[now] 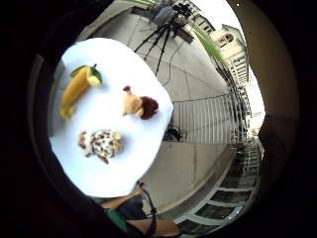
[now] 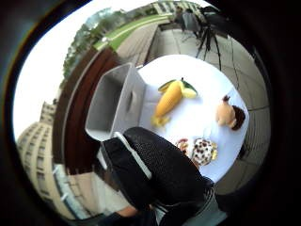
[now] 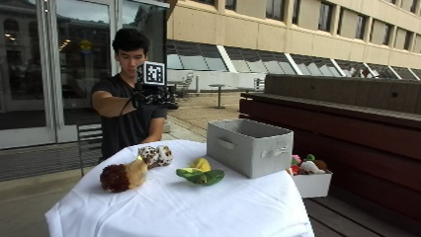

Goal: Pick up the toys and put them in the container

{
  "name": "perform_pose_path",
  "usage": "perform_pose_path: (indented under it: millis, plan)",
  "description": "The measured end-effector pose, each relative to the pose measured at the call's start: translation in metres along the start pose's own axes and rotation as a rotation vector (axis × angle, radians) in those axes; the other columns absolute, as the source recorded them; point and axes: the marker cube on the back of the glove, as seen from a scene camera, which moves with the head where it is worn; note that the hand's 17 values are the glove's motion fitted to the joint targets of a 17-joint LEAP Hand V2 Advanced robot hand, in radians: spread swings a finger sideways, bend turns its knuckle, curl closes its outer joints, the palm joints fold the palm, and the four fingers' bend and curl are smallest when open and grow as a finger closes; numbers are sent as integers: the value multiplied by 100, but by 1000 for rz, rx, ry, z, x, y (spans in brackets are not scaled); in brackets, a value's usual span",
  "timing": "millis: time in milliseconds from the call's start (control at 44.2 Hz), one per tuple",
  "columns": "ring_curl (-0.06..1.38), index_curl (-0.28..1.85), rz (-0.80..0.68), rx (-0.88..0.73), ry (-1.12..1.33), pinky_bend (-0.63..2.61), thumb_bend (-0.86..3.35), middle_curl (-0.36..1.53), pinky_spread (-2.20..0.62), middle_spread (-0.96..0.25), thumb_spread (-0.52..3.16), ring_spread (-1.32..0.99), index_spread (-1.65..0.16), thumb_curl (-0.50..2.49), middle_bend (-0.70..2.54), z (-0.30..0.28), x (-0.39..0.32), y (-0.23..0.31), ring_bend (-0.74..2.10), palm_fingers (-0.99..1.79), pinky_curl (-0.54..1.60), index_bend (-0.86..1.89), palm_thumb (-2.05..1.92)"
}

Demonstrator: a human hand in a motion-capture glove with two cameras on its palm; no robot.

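Observation:
Three plush toys lie on the white-clothed table point(image 3: 197, 207): a brown and tan hedgehog point(image 3: 123, 176), a spotted plush point(image 3: 156, 155) and a yellow and green corn toy point(image 3: 200, 174). The grey fabric container point(image 3: 250, 146) stands at the table's right side, beside the corn toy. My gloved right hand point(image 3: 154, 98) is raised at chest height well above the table's far edge and holds nothing. The palm views look down from high up on the corn toy point(image 1: 79, 89), hedgehog point(image 1: 140, 105), spotted plush point(image 1: 100, 144) and the container point(image 2: 115, 101), which has nothing in it.
A small white bin point(image 3: 311, 181) with several other toys sits on the dark wooden bench point(image 3: 355, 123) to the right of the table. A chair point(image 3: 89, 140) stands behind the table. A tripod point(image 1: 161, 34) stands on the paving beyond it.

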Motion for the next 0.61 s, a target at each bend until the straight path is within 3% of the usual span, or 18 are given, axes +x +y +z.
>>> perform_pose_path:
  millis: [317, 610]
  plan:
    - [19, 26, -8, -87, -27, 63, -11, 28, -7, -13, 101, -35, -25, 4, 19, 122, -3, 53, 23, 4, 31, 17, -17]
    - [23, 29, -21, -163, -63, 71, -9, 31, -4, -15, 96, -38, -26, 7, 20, 181, -11, 72, 29, 17, 33, 18, -12]
